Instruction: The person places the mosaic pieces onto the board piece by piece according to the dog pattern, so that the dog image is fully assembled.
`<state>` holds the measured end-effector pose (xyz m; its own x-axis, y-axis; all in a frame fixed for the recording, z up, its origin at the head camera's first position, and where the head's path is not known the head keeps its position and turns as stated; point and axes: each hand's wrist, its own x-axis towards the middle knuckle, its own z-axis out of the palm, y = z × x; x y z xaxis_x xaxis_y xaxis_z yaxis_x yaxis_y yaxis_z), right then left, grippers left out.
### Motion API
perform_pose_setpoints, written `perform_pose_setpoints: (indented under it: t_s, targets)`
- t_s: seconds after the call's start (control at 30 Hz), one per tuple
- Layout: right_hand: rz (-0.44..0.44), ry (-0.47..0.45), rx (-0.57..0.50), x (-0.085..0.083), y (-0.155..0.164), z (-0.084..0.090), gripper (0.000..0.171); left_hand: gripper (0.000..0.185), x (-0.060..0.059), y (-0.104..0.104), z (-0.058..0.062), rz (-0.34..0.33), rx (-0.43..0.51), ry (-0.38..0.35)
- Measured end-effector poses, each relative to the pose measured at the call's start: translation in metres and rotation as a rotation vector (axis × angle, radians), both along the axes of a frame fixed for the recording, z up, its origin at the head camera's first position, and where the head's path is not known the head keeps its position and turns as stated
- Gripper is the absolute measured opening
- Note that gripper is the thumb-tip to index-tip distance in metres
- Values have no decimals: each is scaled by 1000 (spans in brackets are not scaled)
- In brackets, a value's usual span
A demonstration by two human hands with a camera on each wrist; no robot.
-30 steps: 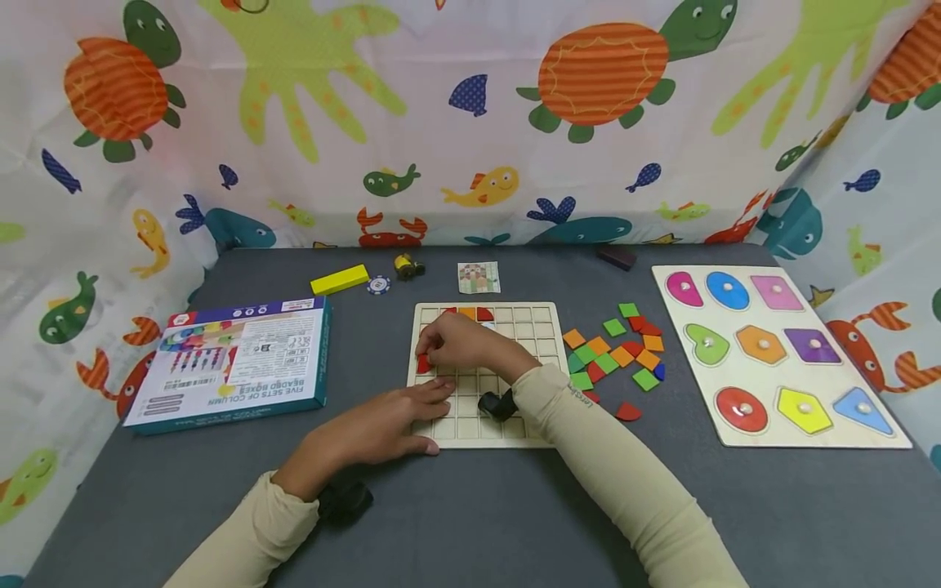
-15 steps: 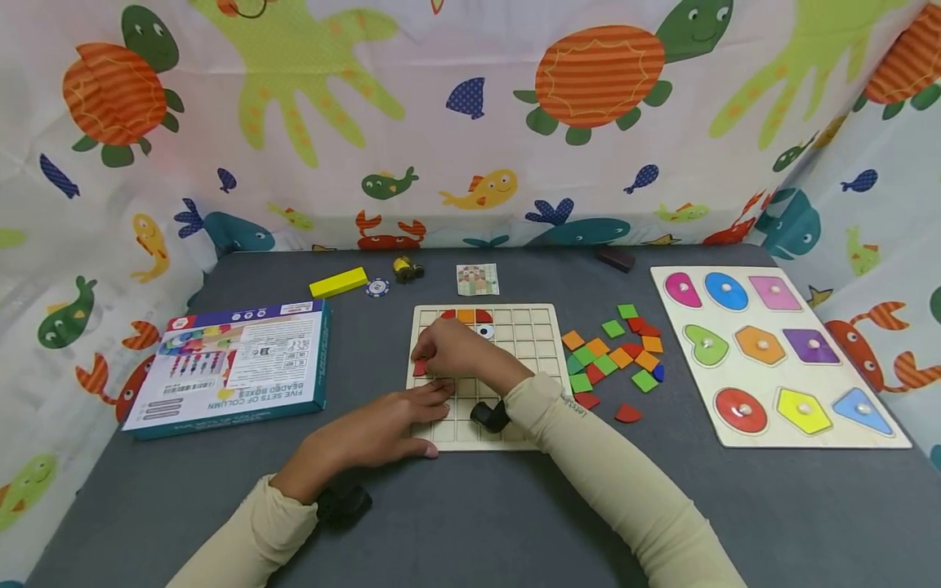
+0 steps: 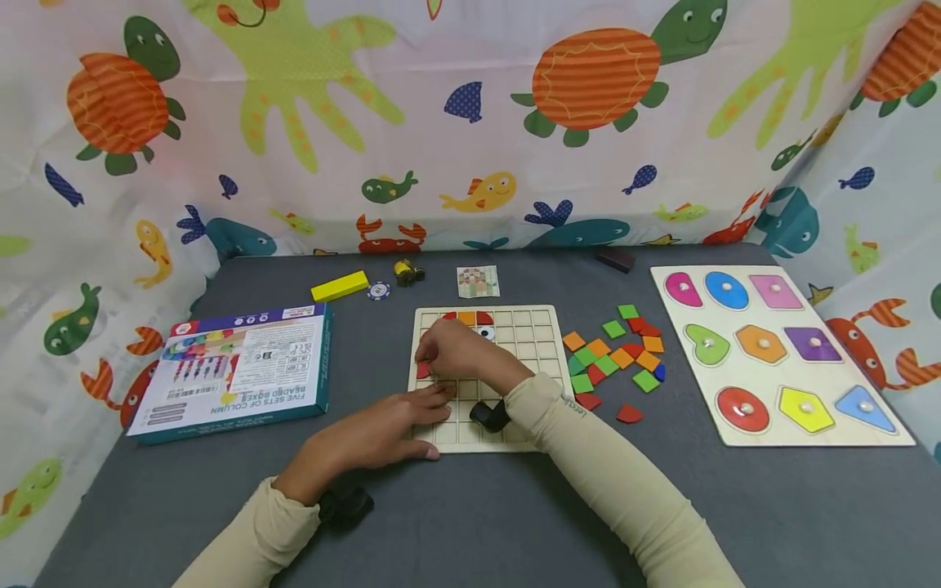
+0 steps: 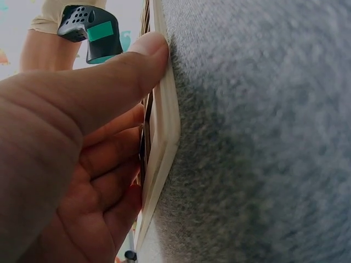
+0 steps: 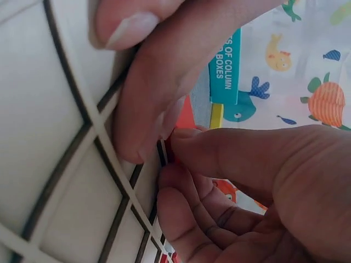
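A wooden grid board (image 3: 525,343) lies mid-table, with red and orange tiles (image 3: 466,317) in its top row. My right hand (image 3: 428,364) pinches a red tile (image 3: 422,370) over the board's left column. In the right wrist view the thumb and fingers close on that red tile (image 5: 185,116) just above the grid (image 5: 49,164). My left hand (image 3: 434,418) rests on the board's near left corner. Its fingers lie on top and its thumb presses the board's edge (image 4: 164,142). Loose green, orange and red tiles (image 3: 613,355) lie right of the board.
A bead-game box (image 3: 235,367) lies at the left and a shape-peg puzzle (image 3: 853,437) at the right. Along the back are a yellow block (image 3: 339,284), a chip (image 3: 378,289), a small toy (image 3: 408,269), a pattern card (image 3: 478,280) and a dark block (image 3: 616,258). Printed fabric walls surround the table.
The right hand has shifted a little along the board's left column, still with the red tile. The left hand has stayed on the corner.
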<state>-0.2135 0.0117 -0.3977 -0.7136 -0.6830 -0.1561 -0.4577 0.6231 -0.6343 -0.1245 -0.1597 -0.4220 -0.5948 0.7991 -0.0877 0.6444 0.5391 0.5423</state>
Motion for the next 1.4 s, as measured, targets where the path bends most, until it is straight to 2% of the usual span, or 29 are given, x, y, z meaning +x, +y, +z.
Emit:
perform_pose_setpoints:
  t_s: [0.2, 0.47, 0.73, 1.2, 1.4]
  targets:
    - [18, -13, 5, 0, -1, -2, 27, 64, 1, 0, -1, 3, -7, -7]
    - [92, 48, 31, 1, 0, 4, 19, 63, 0, 1, 1, 10, -8, 3]
    - [70, 56, 39, -2, 2, 2, 25, 64, -1, 1, 0, -6, 4, 1]
    - [72, 53, 43, 1, 0, 3, 22, 65, 0, 1, 2, -7, 5, -25]
    - [60, 23, -13, -1, 2, -2, 22, 64, 0, 0, 2, 5, 8, -34]
